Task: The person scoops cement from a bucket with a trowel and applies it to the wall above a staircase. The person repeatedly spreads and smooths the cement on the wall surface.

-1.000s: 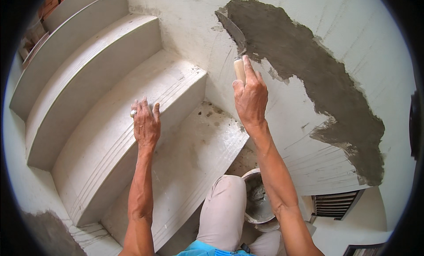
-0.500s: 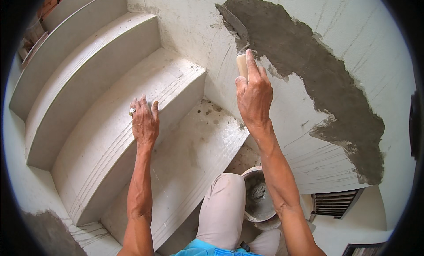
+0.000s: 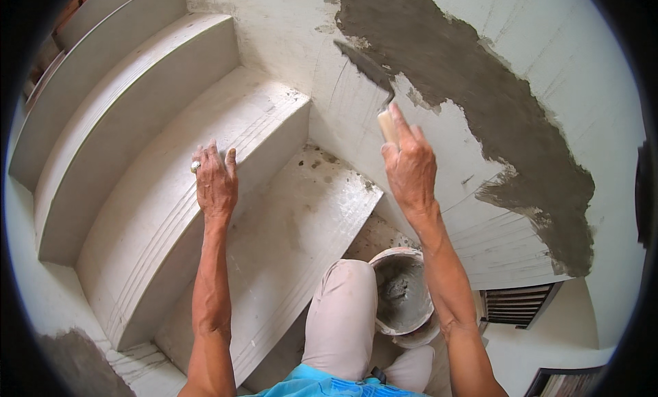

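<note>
- R hand (image 3: 409, 165) is raised at the white wall (image 3: 452, 157), fingers curled and pressed together around the pale wooden handle (image 3: 387, 126) of a trowel (image 3: 370, 68); back of the hand faces the camera.
- Trowel blade is dark w/ wet mortar, lies flat against the wall just above the hand, angled up and to the left; its upper part sits at the edge of the grey mortar patch (image 3: 480, 102).
- Mortar patch runs diagonally from top centre down to the right of the wall, rough-edged; bare scored white wall shows below and left of it.
- L hand (image 3: 216, 181) is spread, palm down, resting flat on the tread of a curved white step (image 3: 137, 212); a ring (image 3: 195, 167) shows on one finger.
- More curved steps (image 3: 103, 89) rise to the upper left; the lower step (image 3: 301, 219) between both arms carries a few dark mortar specks near the wall corner.
- Bucket (image 3: 401, 294) w/ grey mortar inside sits on the floor under the R forearm, just beside the person's bent knee (image 3: 346, 287) in light trousers.
- Dark slatted vent (image 3: 517, 304) sits low in the wall, right of the bucket.
- Another grey mortar smear (image 3: 75, 366) shows at bottom left.
</note>
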Tool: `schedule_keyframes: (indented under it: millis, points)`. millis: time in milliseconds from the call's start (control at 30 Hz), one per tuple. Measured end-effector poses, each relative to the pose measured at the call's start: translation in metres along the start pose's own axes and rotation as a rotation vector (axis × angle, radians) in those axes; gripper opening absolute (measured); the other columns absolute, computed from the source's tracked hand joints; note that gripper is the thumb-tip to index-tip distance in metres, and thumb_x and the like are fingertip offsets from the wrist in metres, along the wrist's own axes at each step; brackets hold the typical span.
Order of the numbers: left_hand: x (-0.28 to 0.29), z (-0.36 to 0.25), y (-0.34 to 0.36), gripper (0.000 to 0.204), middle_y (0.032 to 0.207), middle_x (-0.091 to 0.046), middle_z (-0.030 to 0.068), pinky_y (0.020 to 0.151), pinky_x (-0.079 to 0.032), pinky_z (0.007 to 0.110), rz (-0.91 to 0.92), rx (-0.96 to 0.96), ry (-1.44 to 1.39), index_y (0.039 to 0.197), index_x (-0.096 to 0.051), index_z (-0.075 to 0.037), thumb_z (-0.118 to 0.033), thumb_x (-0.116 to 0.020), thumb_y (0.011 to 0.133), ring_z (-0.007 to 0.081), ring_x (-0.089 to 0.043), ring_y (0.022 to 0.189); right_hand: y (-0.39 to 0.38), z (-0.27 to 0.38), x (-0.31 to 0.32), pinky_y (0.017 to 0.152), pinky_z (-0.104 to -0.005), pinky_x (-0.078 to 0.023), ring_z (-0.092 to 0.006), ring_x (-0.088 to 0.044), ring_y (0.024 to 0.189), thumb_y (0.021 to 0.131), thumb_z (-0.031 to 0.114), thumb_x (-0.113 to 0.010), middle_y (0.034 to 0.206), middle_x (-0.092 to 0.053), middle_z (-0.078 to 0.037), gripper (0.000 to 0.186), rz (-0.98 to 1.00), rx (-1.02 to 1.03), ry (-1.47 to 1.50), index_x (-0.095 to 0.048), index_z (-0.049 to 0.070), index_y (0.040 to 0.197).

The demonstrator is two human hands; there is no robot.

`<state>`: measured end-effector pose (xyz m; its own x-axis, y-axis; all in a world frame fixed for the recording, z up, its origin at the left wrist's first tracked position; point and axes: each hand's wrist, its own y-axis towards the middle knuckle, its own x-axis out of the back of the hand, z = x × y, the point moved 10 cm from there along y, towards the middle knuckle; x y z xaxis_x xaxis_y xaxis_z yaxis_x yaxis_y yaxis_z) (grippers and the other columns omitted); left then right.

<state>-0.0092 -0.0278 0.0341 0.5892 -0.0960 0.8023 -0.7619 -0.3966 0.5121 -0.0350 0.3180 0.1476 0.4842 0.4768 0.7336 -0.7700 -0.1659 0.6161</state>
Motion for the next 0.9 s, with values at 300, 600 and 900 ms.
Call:
schedule_keyframes:
  millis: [300, 600, 900]
  points:
    - [-0.008, -0.003, 0.004, 0.062, 0.138, -0.053, 0.0321, 0.115, -0.037, 0.051, 0.017, -0.001, -0.009, 0.14, -0.05, 0.004, -0.047, -0.043, 0.105, 0.0468, -0.045, 0.135, -0.028, -0.045, -0.025, 0.067, -0.0458, -0.058, -0.0367, -0.069, 0.073, 0.088, 0.004, -0.06, 0.09, -0.064, -0.026, 0.056, 0.255, -0.066, -0.093, -0.052, 0.002, 0.143]
    - [-0.009, 0.005, 0.0, 0.062, 0.136, -0.054, 0.0318, 0.114, -0.037, 0.051, 0.016, 0.014, 0.02, 0.138, -0.051, 0.004, -0.048, -0.043, 0.105, 0.0462, -0.046, 0.135, 0.009, -0.003, 0.057, 0.069, -0.0444, -0.058, -0.0373, -0.071, 0.079, 0.083, -0.002, -0.064, 0.094, -0.066, -0.026, 0.059, -0.059, 0.079, -0.015, -0.053, -0.001, 0.141]
    - [-0.011, 0.003, 0.001, 0.062, 0.137, -0.054, 0.0322, 0.114, -0.037, 0.051, 0.013, -0.015, 0.017, 0.14, -0.051, 0.003, -0.049, -0.042, 0.106, 0.0464, -0.046, 0.134, -0.001, -0.027, 0.029, 0.07, -0.0442, -0.058, -0.0366, -0.071, 0.08, 0.086, 0.0, -0.065, 0.093, -0.066, -0.026, 0.055, 0.225, -0.094, -0.105, -0.055, -0.001, 0.14]
